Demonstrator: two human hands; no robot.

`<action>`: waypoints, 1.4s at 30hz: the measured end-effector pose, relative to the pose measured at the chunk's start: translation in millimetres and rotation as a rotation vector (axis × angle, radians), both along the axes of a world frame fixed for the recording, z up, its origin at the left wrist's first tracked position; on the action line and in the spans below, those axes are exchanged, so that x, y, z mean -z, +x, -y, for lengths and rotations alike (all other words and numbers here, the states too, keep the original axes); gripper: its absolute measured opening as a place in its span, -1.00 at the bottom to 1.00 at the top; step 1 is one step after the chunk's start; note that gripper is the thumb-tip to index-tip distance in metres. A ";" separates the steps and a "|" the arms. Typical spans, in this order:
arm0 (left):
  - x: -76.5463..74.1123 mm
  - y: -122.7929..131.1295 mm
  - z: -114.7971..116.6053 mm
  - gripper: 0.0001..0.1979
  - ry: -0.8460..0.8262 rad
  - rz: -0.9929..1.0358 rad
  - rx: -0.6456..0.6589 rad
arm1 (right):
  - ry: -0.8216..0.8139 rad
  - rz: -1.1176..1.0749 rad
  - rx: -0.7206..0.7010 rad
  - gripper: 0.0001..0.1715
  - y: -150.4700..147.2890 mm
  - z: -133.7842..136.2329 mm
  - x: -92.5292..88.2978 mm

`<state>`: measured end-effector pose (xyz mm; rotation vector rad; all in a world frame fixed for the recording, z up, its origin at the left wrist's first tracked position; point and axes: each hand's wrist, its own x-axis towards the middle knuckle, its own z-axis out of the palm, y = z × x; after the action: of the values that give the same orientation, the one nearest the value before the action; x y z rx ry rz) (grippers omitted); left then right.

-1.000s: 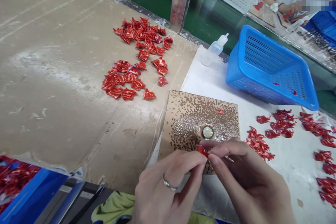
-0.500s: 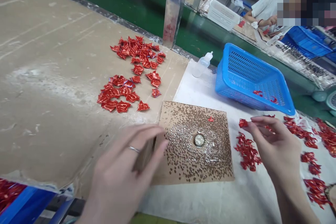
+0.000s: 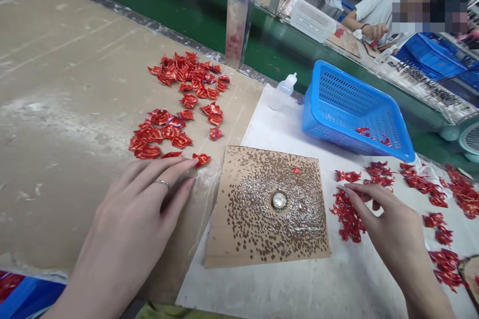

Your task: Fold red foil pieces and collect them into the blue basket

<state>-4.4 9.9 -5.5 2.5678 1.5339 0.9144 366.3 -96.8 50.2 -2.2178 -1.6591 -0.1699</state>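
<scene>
Head view: left hand [image 3: 130, 209], fingers together, tips meeting a crimped red foil piece [image 3: 201, 159] on a cardboard sheet [image 3: 75, 109]; right hand [image 3: 389, 224], fingers apart, over a red foil pile [image 3: 347, 217].

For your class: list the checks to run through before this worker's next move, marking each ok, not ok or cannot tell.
1. Left hand holds nothing: ok; its fingers reach a red foil piece.
2. Right hand holds nothing: cannot tell; it is over a red foil pile.
3. Round metal disc sits mid-board: ok.
4. Speckled cardboard board is free of stray foil: not ok; one small red scrap lies on it.
5. Plastic dropper bottle has contents: cannot tell.
</scene>
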 end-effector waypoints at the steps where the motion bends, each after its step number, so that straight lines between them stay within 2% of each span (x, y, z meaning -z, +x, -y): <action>1: 1.3 0.3 2.2 -0.67 0.002 0.009 0.003 | -0.021 -0.015 0.011 -0.21 1.6 0.4 0.5; 5: 2.4 0.1 15.6 -0.73 -0.053 0.081 0.020 | -0.062 -0.084 0.063 -0.15 3.5 -2.5 3.9; 9: -4.3 2.2 24.0 -0.72 -0.136 0.143 -0.016 | -0.110 -0.166 0.042 -0.22 3.6 -7.2 3.1; 12: -8.1 8.0 19.4 -0.68 -0.117 0.127 -0.019 | -0.156 -0.226 0.024 -0.29 4.1 -10.8 -1.6; 15: -7.9 15.6 9.8 -0.64 -0.075 0.046 0.089 | -0.187 -0.272 0.000 -0.36 4.4 -13.7 -6.1; 19: -6.2 22.0 0.6 -0.67 -0.005 -0.025 0.143 | -0.199 -0.346 -0.048 -0.47 4.8 -15.3 -7.5; 22: -6.3 20.3 -1.3 -0.71 0.038 0.001 0.166 | -0.204 -0.414 -0.047 -0.55 6.0 -14.6 -8.2; 27: -6.0 12.0 2.7 -0.74 0.067 0.079 0.096 | -0.152 -0.510 -0.003 -0.57 5.1 -12.9 -11.3; 32: -6.4 9.7 11.6 -0.76 0.022 0.161 0.034 | -0.020 -0.673 0.033 -0.50 1.6 -14.5 -2.8; 39: 0.2 7.1 22.4 -0.79 0.038 0.227 0.043 | -0.074 -0.534 -0.026 -0.46 7.5 -10.0 5.4; 42: 2.4 5.3 25.5 -0.76 -0.027 0.247 0.026 | -0.107 -0.444 -0.050 -0.38 10.5 -8.5 3.2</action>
<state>0.9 -15.7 -7.9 2.3443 1.4314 1.1487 376.8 -88.3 47.0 -2.0885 -1.4979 0.4051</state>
